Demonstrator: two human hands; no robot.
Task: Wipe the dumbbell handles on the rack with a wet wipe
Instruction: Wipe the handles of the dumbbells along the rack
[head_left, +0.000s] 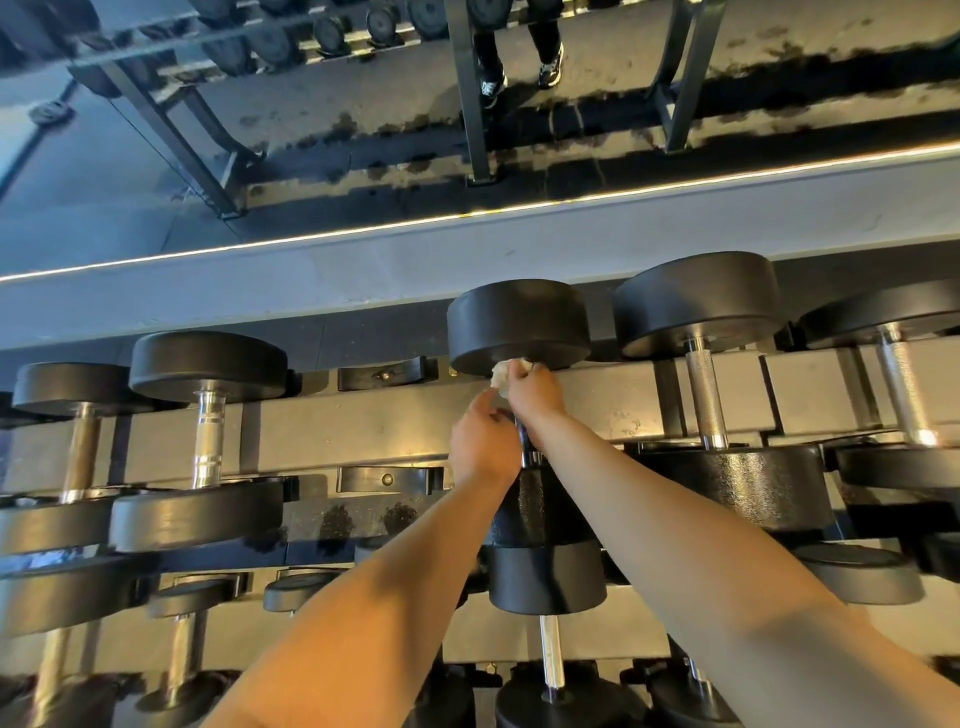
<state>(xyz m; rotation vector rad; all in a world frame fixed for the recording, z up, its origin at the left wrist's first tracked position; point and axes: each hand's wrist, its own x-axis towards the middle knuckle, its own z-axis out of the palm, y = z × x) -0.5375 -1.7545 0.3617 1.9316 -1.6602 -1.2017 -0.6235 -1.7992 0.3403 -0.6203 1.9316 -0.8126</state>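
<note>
A black dumbbell (519, 322) lies in the middle of the top shelf of the rack (363, 426). Its metal handle (525, 447) is mostly hidden by my hands. My right hand (535, 395) grips the far end of that handle through a crumpled white wet wipe (501, 374), just under the far weight. My left hand (483, 447) curls round the handle on its left side, nearer to me. Both forearms reach in from the bottom of the view.
More dumbbells fill the top shelf: two chrome-handled ones (208, 431) at left, two with knurled handles (704, 395) at right. An empty cradle (387, 374) sits left of my hands. A lower shelf holds smaller dumbbells (550, 654). A mirror (363, 104) behind reflects floor and legs.
</note>
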